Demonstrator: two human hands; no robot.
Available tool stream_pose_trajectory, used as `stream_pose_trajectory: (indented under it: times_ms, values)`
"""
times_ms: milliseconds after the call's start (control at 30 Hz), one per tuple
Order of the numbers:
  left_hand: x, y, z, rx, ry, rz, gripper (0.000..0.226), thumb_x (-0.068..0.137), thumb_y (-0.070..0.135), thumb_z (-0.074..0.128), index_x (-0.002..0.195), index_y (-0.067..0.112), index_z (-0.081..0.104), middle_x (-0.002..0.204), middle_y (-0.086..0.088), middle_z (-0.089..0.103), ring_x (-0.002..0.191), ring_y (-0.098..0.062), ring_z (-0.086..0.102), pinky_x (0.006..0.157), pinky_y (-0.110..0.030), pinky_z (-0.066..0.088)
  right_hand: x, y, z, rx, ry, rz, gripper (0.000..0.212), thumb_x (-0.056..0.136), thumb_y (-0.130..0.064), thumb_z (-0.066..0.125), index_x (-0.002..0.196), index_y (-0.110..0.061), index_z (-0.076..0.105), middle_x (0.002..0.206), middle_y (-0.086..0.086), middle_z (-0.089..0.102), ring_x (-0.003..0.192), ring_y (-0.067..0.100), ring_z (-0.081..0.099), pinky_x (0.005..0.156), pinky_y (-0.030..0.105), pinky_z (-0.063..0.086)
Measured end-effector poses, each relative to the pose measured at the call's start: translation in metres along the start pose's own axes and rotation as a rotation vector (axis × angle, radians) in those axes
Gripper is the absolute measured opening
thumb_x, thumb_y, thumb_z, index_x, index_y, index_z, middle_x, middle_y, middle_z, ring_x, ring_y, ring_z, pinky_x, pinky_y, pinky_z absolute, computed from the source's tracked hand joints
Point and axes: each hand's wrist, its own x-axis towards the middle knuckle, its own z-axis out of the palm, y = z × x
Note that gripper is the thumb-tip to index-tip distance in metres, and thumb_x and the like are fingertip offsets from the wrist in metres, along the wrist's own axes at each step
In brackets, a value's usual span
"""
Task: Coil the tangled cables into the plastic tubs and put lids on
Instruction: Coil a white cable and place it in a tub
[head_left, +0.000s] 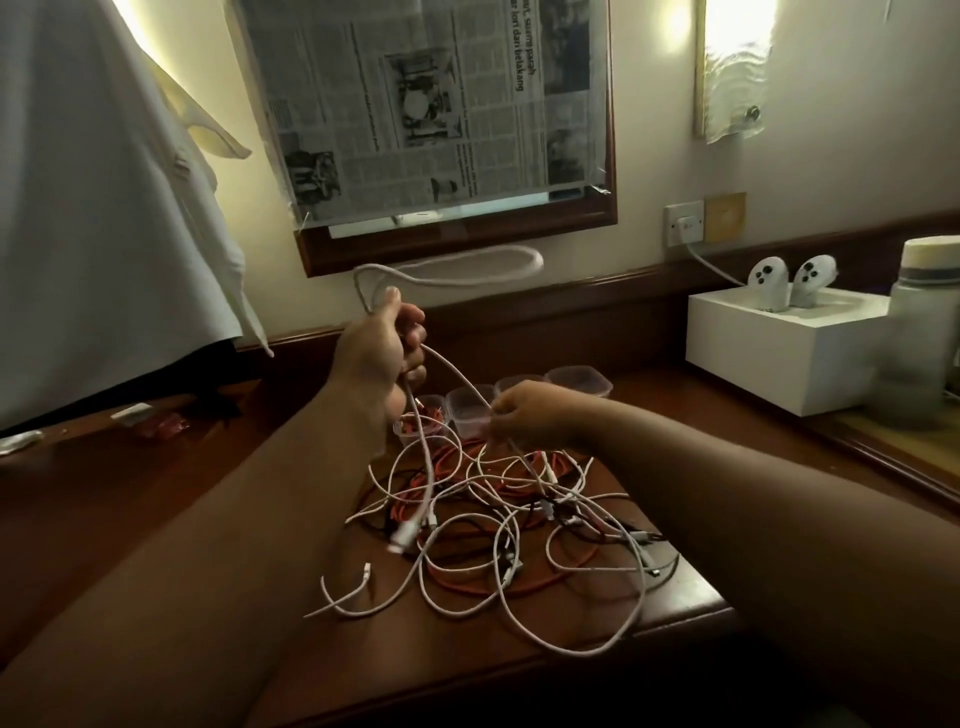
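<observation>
currently my left hand (382, 351) grips a loop of smooth white cable (447, 267) above the wooden table (675, 603), my right hand (524, 415) pinches its strand beside clear plastic tubs (470, 408), over the tangled pile (498, 525).

The room is dim and warm-toned. Two wall lamps (737, 31) glare white at the top, blown out. The desk (156, 519) lies in deep shadow toward the near edge. A raised white cable loop (467, 267) smears with motion blur, and straight lines bow near the frame's edges.
</observation>
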Motion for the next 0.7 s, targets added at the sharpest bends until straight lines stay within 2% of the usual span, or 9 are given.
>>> stream_pose_trajectory:
  times_ms: [133, 233, 300, 367, 467, 533, 600, 667, 700]
  values:
    - [0.004, 0.006, -0.011, -0.002, 0.032, 0.009, 0.038, 0.105, 0.04, 0.036, 0.081, 0.016, 0.053, 0.057, 0.004, 0.044, 0.037, -0.007, 0.028, 0.04, -0.021, 0.025, -0.001, -0.002, -0.004, 0.298, 0.138, -0.029, 0.027, 0.104, -0.029, 0.045, 0.094, -0.015, 0.066, 0.08, 0.004, 0.067, 0.075, 0.017, 0.066, 0.073, 0.031, 0.054]
    - [0.001, 0.008, -0.015, -0.064, 0.055, 0.065, 0.041, 0.106, 0.04, 0.031, 0.084, 0.016, 0.055, 0.061, 0.002, 0.051, 0.037, -0.006, 0.031, 0.04, -0.02, 0.026, -0.002, -0.008, -0.008, 0.523, 0.264, -0.174, 0.026, 0.104, -0.028, 0.046, 0.095, -0.014, 0.065, 0.066, -0.001, 0.054, 0.059, 0.013, 0.054, 0.062, 0.031, 0.049]
    - [-0.004, 0.01, -0.014, -0.084, 0.049, 0.108, 0.042, 0.107, 0.039, 0.03, 0.088, 0.014, 0.058, 0.064, 0.001, 0.057, 0.038, -0.006, 0.033, 0.041, -0.019, 0.028, -0.002, -0.014, -0.011, 0.633, 0.34, -0.255, 0.023, 0.103, -0.028, 0.048, 0.096, -0.016, 0.066, 0.065, -0.001, 0.048, 0.054, 0.012, 0.045, 0.054, 0.028, 0.043]
    - [-0.009, 0.012, -0.012, -0.06, 0.025, 0.13, 0.042, 0.107, 0.038, 0.03, 0.092, 0.013, 0.06, 0.071, -0.001, 0.062, 0.04, -0.006, 0.035, 0.042, -0.02, 0.029, -0.003, -0.021, -0.014, 0.558, 0.459, -0.305, 0.021, 0.102, -0.03, 0.049, 0.096, -0.021, 0.067, 0.068, -0.002, 0.049, 0.055, 0.01, 0.043, 0.05, 0.024, 0.038]
    - [-0.015, 0.015, -0.011, 0.058, -0.013, 0.184, 0.041, 0.107, 0.037, 0.03, 0.095, 0.014, 0.062, 0.082, -0.003, 0.065, 0.043, -0.007, 0.033, 0.042, -0.021, 0.028, -0.007, -0.026, -0.014, 0.345, 0.592, -0.392, 0.019, 0.101, -0.033, 0.051, 0.093, -0.028, 0.068, 0.066, -0.016, 0.056, 0.056, 0.0, 0.049, 0.054, 0.015, 0.038]
    - [-0.019, 0.016, -0.013, 0.202, -0.04, 0.284, 0.038, 0.108, 0.034, 0.032, 0.095, 0.015, 0.063, 0.085, -0.002, 0.067, 0.044, -0.007, 0.036, 0.043, -0.02, 0.03, -0.012, -0.027, -0.012, 0.175, 0.514, -0.365, 0.019, 0.101, -0.034, 0.052, 0.092, -0.027, 0.067, 0.074, -0.012, 0.062, 0.064, -0.001, 0.055, 0.06, 0.017, 0.041]
    - [-0.03, 0.02, -0.016, 0.473, -0.09, 0.426, 0.028, 0.107, 0.027, 0.038, 0.099, 0.019, 0.063, 0.091, 0.001, 0.069, 0.05, -0.003, 0.048, 0.049, -0.018, 0.036, -0.014, -0.026, -0.01, 0.081, 0.385, -0.255, 0.025, 0.101, -0.035, 0.051, 0.092, -0.022, 0.07, 0.079, -0.006, 0.065, 0.065, 0.005, 0.055, 0.062, 0.023, 0.044]
    - [-0.045, 0.027, -0.016, 0.747, -0.196, 0.54, 0.014, 0.102, 0.016, 0.05, 0.104, 0.021, 0.063, 0.101, 0.004, 0.067, 0.071, 0.001, 0.063, 0.06, -0.015, 0.046, -0.018, -0.023, -0.013, 0.138, 0.353, -0.162, 0.027, 0.102, -0.031, 0.05, 0.092, -0.018, 0.071, 0.079, -0.002, 0.063, 0.064, 0.008, 0.053, 0.059, 0.023, 0.043]
    - [-0.054, 0.03, -0.015, 0.837, -0.292, 0.552, 0.016, 0.097, 0.01, 0.056, 0.107, 0.021, 0.063, 0.106, 0.006, 0.064, 0.085, 0.003, 0.064, 0.067, -0.015, 0.052, -0.02, -0.021, -0.016, 0.143, 0.361, -0.133, 0.024, 0.102, -0.026, 0.05, 0.094, -0.016, 0.071, 0.082, -0.001, 0.062, 0.065, 0.009, 0.053, 0.058, 0.022, 0.042]
